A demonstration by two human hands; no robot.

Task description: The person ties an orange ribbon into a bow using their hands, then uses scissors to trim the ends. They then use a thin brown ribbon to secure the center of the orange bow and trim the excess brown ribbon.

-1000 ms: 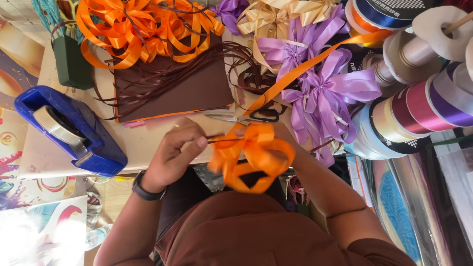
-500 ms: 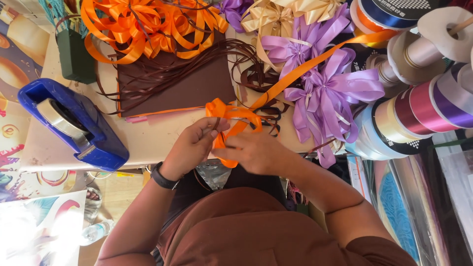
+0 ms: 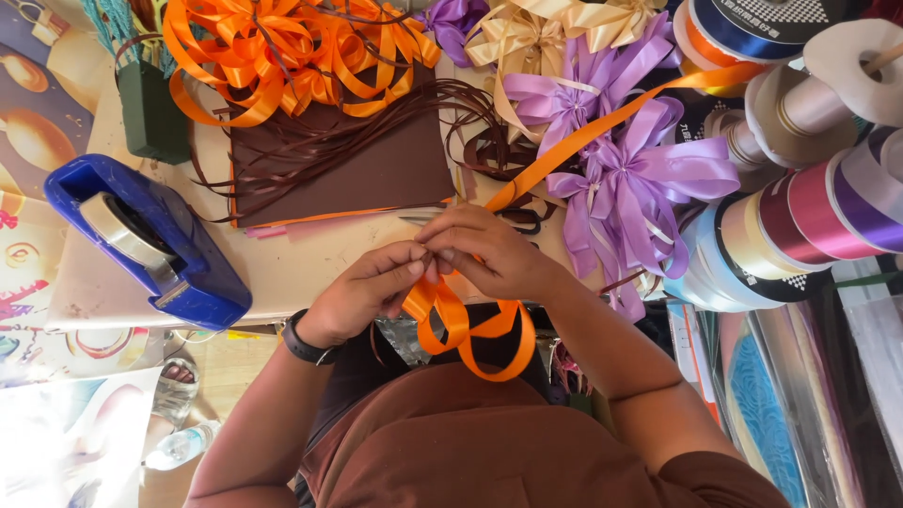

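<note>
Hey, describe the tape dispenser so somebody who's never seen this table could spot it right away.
Start at the pale worktable and go to the edge beside the left hand. There sits the tape dispenser: chunky and bright blue, holding a roll of clear tape. It is the only solid blue plastic thing among the ribbons.

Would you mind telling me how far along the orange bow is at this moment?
Done: finished orange bows lie piled on the table. In hand: left hand and right hand pinch looped orange ribbon together. Left: the ribbon strand is uncut from its spool; scissors lie beside.
</note>
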